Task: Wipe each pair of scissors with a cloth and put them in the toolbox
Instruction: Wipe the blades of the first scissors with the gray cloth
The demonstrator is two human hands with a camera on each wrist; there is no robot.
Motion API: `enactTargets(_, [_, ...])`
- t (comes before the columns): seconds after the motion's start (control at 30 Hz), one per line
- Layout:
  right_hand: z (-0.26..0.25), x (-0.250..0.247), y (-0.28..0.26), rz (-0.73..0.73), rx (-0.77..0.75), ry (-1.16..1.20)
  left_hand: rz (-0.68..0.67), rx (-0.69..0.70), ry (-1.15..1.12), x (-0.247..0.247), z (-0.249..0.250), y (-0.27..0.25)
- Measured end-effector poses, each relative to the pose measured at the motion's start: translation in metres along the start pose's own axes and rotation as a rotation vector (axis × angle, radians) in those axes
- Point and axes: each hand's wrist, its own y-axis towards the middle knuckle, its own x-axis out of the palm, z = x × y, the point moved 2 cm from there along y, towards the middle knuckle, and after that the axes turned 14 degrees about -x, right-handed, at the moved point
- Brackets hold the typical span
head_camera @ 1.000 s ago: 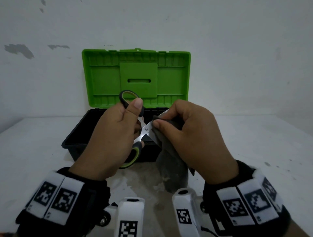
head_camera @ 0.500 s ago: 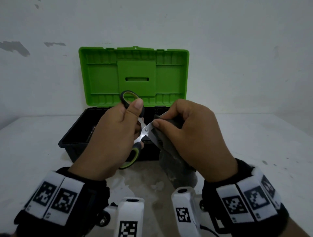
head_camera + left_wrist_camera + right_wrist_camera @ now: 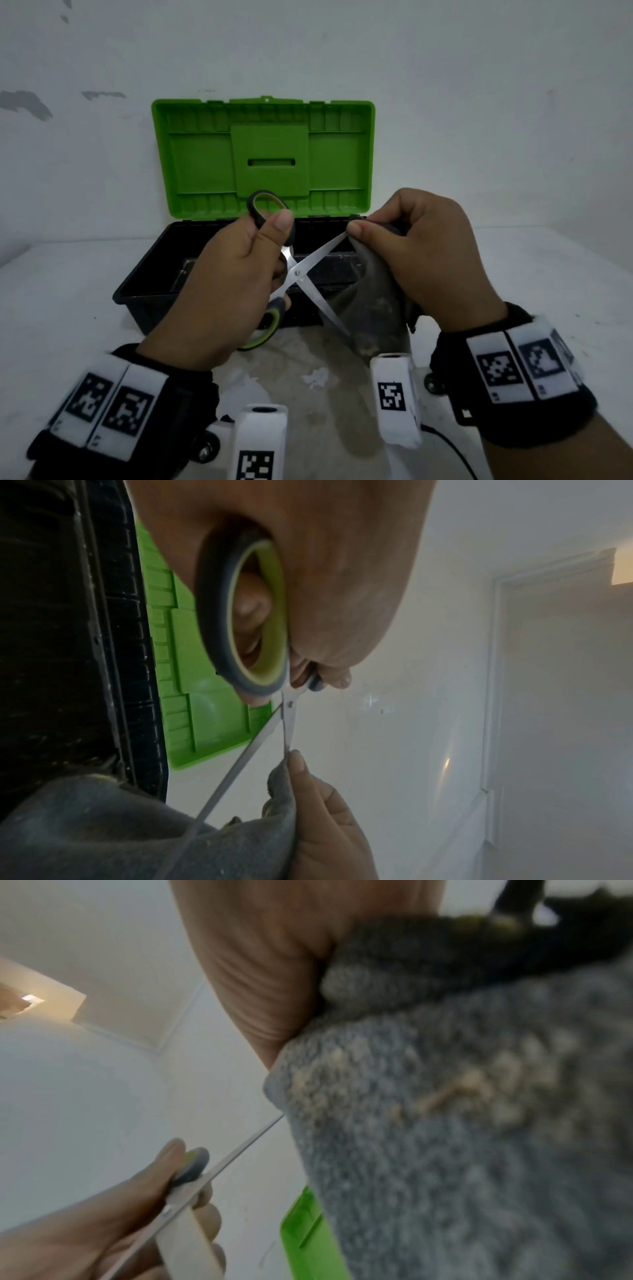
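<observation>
My left hand (image 3: pixel 236 274) grips the black and green handles of a pair of scissors (image 3: pixel 297 274), whose blades stand spread apart in an X. My right hand (image 3: pixel 421 253) pinches a grey stained cloth (image 3: pixel 373 308) around the tip of the upper blade. The rest of the cloth hangs down behind the lower blade. Behind both hands stands the toolbox (image 3: pixel 137 291), black with its green lid (image 3: pixel 263 154) upright and open. In the left wrist view the scissors (image 3: pixel 287 718) and cloth (image 3: pixel 137 831) show close up. In the right wrist view the cloth (image 3: pixel 462 1123) fills the picture beside a blade (image 3: pixel 232 1153).
The toolbox rests on a white table (image 3: pixel 68 291) against a white wall. Something metallic lies inside the box (image 3: pixel 186 270), mostly hidden by my left hand. A worn stained patch of table (image 3: pixel 308 377) lies just in front of the box.
My right hand has slid the cloth outward along the upper blade to its tip. The blades now show spread wide. My left hand keeps its hold on the handles.
</observation>
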Motion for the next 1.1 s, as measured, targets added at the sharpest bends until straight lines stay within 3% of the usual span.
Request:
enactTargets(0.13, [0.02,-0.008,0.0,0.044,0.107,0.054,0.019,0.016,0.037,-0.004,-0.002,0.003])
enactTargets(0.23, [0.019,-0.017,0.002,0.042,0.157,0.143,0.116,0.148,0.306,-0.015,-0.005,0.008])
enactTargets(0.4, [-0.02,-0.014,0.002,-0.229,0.107,0.294,0.208,0.414,0.665,-0.025,0.001,0.008])
enactTargets(0.53, [-0.032,0.002,-0.007,-0.369,0.259,0.537,0.173,0.585,0.881,-0.02,0.004,0.004])
enactTargets(0.63, [-0.04,0.005,-0.01,-0.422,0.354,0.587,0.129,0.701,0.922,-0.019,0.003,0.002])
enactTargets(0.83, [-0.045,0.004,-0.011,-0.428,0.448,0.636,0.097,0.782,0.907,-0.019,0.002,0.0])
enactTargets(0.97, [-0.043,0.007,-0.01,-0.389,0.519,0.65,0.102,0.759,0.832,-0.021,0.004,0.0])
enactTargets(1.1, [-0.039,0.012,-0.013,-0.273,0.698,0.902,0.138,0.771,0.85,-0.021,0.004,-0.001])
